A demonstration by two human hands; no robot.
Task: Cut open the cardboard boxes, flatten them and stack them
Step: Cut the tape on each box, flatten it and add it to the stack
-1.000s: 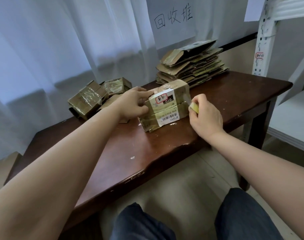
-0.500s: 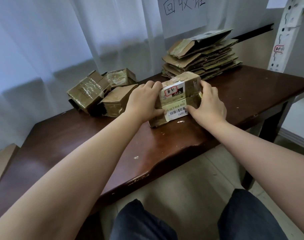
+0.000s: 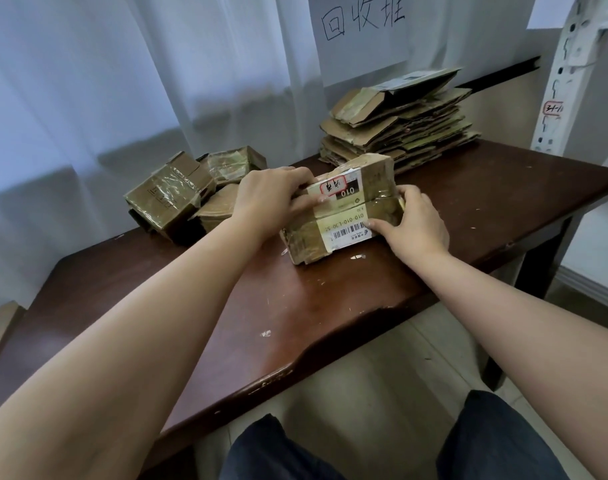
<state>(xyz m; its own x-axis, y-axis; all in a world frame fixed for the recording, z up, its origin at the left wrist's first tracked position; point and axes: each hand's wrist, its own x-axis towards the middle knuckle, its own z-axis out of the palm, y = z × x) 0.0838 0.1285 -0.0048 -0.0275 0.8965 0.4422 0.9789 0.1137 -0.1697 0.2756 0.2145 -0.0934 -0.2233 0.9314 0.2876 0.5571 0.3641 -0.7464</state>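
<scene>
Nearest me on the dark wooden worktop (image 3: 330, 306) sits the taped cardboard box (image 3: 344, 209) with its white shipping labels facing me, and both my hands are on it. My left hand (image 3: 271, 199) curls over its left end, fingers bent onto the top edge and thumb on the label. My right hand (image 3: 417, 223) clasps the right end, thumb pressed along the front by the barcode; something yellowish shows between its fingers and the box, perhaps a cutter, but I cannot tell.

To do this step well, I judge I should pin the box firmly with the left hand, find the tape seam, and cut shallow along it, away from my fingers.

The box is sealed, so what it holds is hidden. Left of it and farther back lie three more taped boxes (image 3: 171, 195), also closed. Behind it to the right rises the stack of flattened cardboard (image 3: 399, 126), under the handwritten paper sign (image 3: 361, 26) on the wall.
</scene>
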